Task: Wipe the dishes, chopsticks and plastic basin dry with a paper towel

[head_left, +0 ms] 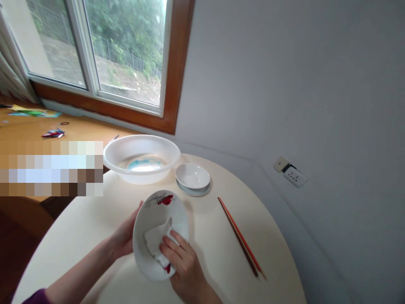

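A white plate with red flowers and dark branches is held tilted above the table, its inner face toward me. My left hand grips it at the left edge, with most of the fingers hidden behind it. Inside the plate, my right hand presses a white cloth against the surface with its fingertips. The right thumb lies near the lower right rim.
A translucent basin stands behind the plate. Right of it, a small white bowl is stacked on another dish. Chopsticks lie on the round table. The wall has a socket; a wooden desk adjoins at left.
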`<move>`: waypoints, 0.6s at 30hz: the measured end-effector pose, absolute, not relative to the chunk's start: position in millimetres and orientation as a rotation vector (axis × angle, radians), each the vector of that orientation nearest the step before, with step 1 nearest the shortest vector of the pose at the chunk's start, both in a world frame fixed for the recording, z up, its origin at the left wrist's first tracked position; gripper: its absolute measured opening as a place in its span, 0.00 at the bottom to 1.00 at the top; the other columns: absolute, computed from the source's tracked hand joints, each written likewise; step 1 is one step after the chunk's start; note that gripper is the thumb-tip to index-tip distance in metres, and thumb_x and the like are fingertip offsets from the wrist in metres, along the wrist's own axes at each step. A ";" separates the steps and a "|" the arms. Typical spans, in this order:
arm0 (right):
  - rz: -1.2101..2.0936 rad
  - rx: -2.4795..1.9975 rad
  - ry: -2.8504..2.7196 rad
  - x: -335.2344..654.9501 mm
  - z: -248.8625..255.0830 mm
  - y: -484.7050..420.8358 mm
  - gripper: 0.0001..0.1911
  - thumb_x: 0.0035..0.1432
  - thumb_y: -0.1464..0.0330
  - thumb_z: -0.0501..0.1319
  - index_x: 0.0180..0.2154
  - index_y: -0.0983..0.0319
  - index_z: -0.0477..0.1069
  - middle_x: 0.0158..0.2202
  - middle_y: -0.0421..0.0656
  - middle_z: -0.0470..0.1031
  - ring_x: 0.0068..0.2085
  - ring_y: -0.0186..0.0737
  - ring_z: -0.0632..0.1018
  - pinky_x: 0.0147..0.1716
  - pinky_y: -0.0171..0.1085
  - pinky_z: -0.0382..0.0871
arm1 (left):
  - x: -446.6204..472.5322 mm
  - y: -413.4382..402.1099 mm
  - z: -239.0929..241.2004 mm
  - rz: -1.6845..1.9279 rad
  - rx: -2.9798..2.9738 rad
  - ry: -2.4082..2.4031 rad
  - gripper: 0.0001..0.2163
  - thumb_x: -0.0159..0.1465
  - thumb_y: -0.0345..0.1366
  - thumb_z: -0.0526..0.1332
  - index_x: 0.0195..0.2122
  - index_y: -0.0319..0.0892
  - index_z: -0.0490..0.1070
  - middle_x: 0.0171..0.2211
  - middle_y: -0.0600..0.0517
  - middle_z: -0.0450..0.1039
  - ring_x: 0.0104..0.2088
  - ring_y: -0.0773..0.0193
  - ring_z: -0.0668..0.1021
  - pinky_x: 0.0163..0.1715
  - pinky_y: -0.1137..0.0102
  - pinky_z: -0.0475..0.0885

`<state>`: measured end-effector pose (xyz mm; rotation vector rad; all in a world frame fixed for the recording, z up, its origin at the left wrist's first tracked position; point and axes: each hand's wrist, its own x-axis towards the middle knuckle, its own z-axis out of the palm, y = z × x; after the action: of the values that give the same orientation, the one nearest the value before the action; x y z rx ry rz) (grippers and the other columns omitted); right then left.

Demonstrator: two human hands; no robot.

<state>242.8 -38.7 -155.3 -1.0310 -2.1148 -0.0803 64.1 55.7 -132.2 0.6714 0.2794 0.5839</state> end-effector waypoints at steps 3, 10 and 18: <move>-0.021 -1.037 -2.027 246.3 -157.5 -38.4 0.20 0.53 0.76 0.50 0.47 0.66 0.69 0.47 0.50 0.74 0.55 0.44 0.69 0.51 0.45 0.69 | 60.7 52.2 -137.0 0.559 0.765 0.253 0.27 0.48 0.46 0.68 0.48 0.40 0.73 0.45 0.42 0.75 0.51 0.45 0.72 0.53 0.55 0.63; 0.037 -1.037 -1.912 244.7 -153.0 -43.2 0.15 0.58 0.72 0.51 0.46 0.63 0.69 0.43 0.49 0.76 0.50 0.42 0.73 0.49 0.44 0.70 | 66.3 46.8 -143.5 0.707 0.968 0.522 0.25 0.46 0.29 0.68 0.48 0.44 0.73 0.47 0.46 0.74 0.51 0.43 0.71 0.48 0.57 0.67; 0.087 -0.979 -1.856 241.6 -141.3 -47.5 0.13 0.57 0.72 0.55 0.45 0.61 0.68 0.40 0.47 0.77 0.45 0.40 0.76 0.47 0.41 0.71 | 63.3 53.9 -159.3 0.762 0.884 0.612 0.12 0.54 0.39 0.64 0.39 0.43 0.77 0.45 0.46 0.76 0.48 0.48 0.74 0.49 0.60 0.67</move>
<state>241.6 -47.5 -141.3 -0.9790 -1.8559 0.0867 63.3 53.9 -159.3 0.8835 0.6122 0.7617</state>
